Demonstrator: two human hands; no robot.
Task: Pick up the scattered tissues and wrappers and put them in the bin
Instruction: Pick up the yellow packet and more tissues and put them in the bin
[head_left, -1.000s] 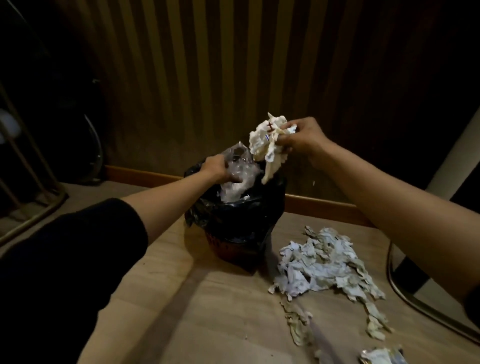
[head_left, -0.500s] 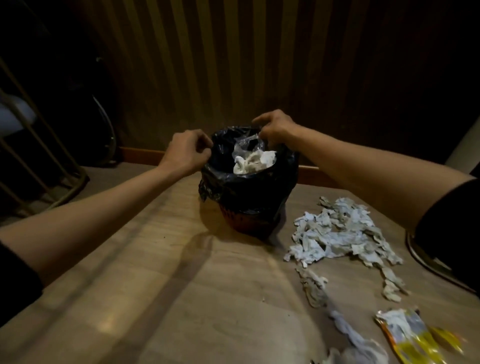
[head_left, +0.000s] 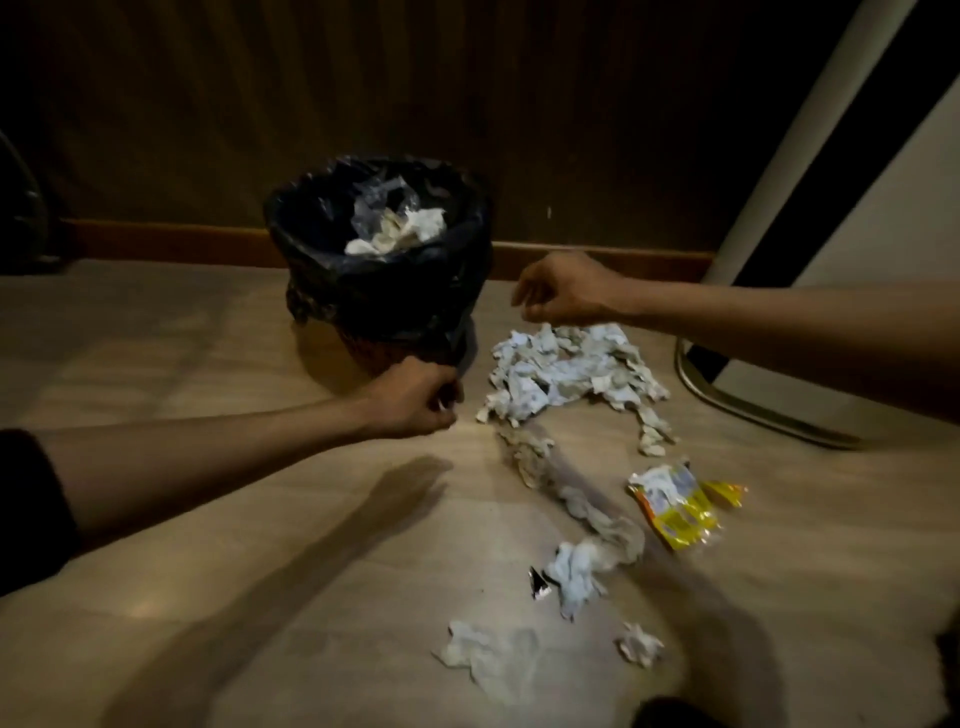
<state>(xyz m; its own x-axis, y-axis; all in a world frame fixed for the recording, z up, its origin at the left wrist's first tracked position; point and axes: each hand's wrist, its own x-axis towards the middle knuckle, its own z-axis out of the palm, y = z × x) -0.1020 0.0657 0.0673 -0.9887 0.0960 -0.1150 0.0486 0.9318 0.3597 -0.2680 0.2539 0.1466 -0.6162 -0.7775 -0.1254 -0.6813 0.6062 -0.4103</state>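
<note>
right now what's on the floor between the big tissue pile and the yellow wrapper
In the head view, a small trail of tissue scraps hangs off the big tissue pile; below that, bare floor up to the yellow wrapper.

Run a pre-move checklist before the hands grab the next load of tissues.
1. Bin upright, black liner open: ok.
2. Room left in the bin above the tissues inside: ok.
3. Right hand free and above the big tissue pile: ok.
4. Left hand empty: cannot tell; it is curled, with something small and pale at the fingertips.
5. Floor cleared: not ok; the pile, a yellow wrapper and crumpled tissues remain.
</note>
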